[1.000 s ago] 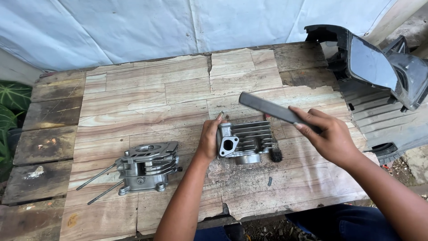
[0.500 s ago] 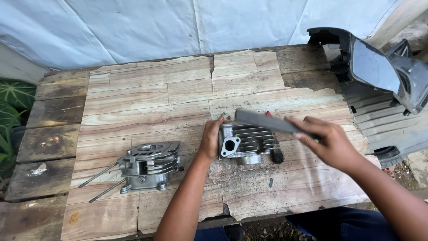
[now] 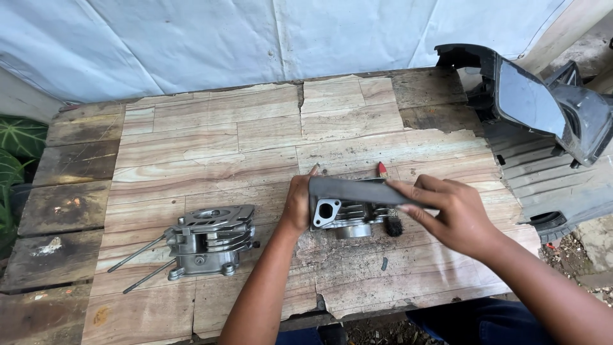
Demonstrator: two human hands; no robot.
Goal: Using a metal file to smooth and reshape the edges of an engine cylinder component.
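Note:
A grey finned engine cylinder head (image 3: 348, 217) lies on the wooden table (image 3: 211, 147) near its front edge. My left hand (image 3: 298, 204) presses against its left end and steadies it. My right hand (image 3: 450, 214) grips one end of a flat dark grey block (image 3: 357, 190), which lies flat across the top of the cylinder head. A small red-tipped object (image 3: 382, 169) shows just behind the block. A black part (image 3: 394, 227) sticks out at the head's right end.
A second grey engine block (image 3: 211, 239) with two long studs (image 3: 137, 265) pointing left rests on the table's front left. Black plastic scooter body panels (image 3: 543, 121) lean at the right edge. Green leaves (image 3: 16, 153) sit far left; a white tarp hangs behind.
My right hand has brought the dark block down and to the left, from above and behind the cylinder head to flat on its top. My left hand stays on the head.

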